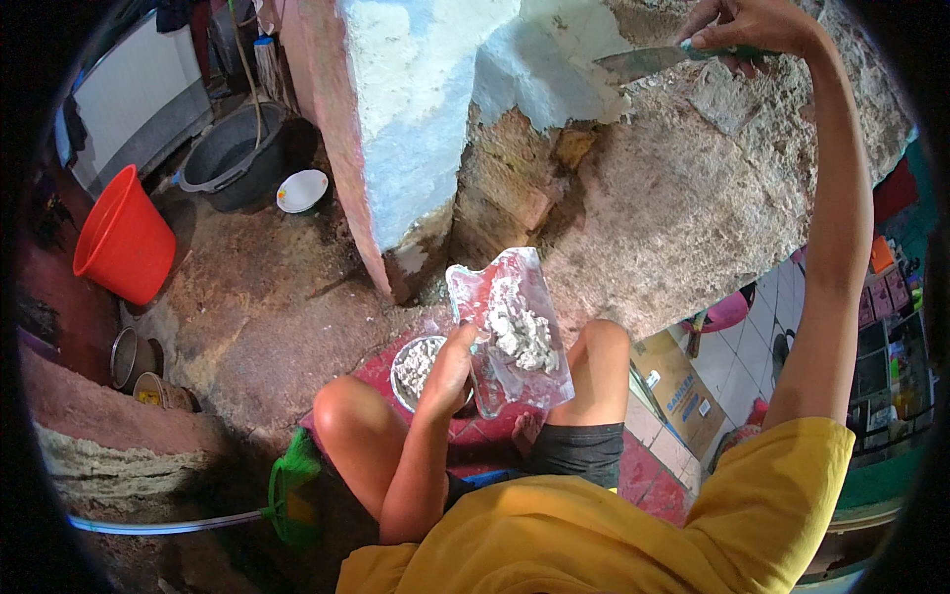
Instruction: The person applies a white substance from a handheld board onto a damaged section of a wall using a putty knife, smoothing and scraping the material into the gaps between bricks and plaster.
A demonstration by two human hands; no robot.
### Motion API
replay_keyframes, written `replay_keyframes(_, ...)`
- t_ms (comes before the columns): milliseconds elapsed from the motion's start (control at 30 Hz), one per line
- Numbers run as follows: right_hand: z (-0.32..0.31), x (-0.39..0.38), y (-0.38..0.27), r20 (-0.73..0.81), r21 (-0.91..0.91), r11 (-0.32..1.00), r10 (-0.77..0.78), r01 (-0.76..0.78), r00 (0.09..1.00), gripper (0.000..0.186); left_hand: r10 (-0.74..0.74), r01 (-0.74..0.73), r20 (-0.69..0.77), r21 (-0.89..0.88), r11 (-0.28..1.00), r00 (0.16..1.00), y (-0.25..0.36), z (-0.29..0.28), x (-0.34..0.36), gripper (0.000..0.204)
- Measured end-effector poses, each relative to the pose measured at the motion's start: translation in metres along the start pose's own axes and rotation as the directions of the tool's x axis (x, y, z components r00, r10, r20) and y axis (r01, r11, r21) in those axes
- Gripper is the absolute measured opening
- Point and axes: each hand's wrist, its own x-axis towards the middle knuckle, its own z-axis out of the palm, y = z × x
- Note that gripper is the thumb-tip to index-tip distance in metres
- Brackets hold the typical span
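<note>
My left hand [450, 371] grips a flat reddish board [490, 391] smeared white, held tilted above my lap. Lumps of white putty [522, 342] lie on it. Beside that hand, on the red floor between my knees, a round bowl [396, 388] holds more of the lumpy putty. My right arm reaches up to the top right, where my right hand [754, 30] is closed round the greenish handle of a trowel [638, 65]. Its tapered blade points left, near the lower edge of the white and pale blue wall coating; whether it touches is unclear.
Bare rough stone [673, 218] slopes down on the right. A painted wall corner [396, 148] juts out ahead. At left are a red bucket [129, 238], a black tub [223, 163] and a white dish [302, 191]. Flattened cardboard [683, 391] lies at lower right.
</note>
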Motion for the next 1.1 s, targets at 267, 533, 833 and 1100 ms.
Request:
replay_keyframes(267, 0.055, 0.032, 0.018, 0.056, -0.065, 0.997, -0.039, 0.042, 0.998, 0.025, 0.013, -0.011, 0.081, -0.023, 1.000, 0.997, 0.007, 0.004, -0.005, 0.036)
replay_keyframes(533, 0.027, 0.021, 0.002, 0.060, -0.095, 0.991, 0.097, -0.091, 0.993, 0.025, 0.020, -0.012, 0.107, -0.070, 0.998, 0.994, 0.001, 0.002, -0.001, 0.035)
replay_keyframes(833, 0.001, 0.023, -0.005, 0.056, 0.023, 0.997, 0.078, -0.080, 0.995, 0.025, -0.032, 0.034, 0.031, -0.047, 0.998, 0.999, 0.010, 0.010, -0.005, 0.030)
replay_keyframes(1100, 0.011, 0.025, -0.006, 0.205, 0.069, 0.989, 0.112, -0.128, 0.972, 0.024, -0.031, 0.032, 0.018, -0.063, 0.997, 0.999, 0.002, 0.002, -0.003, 0.031)
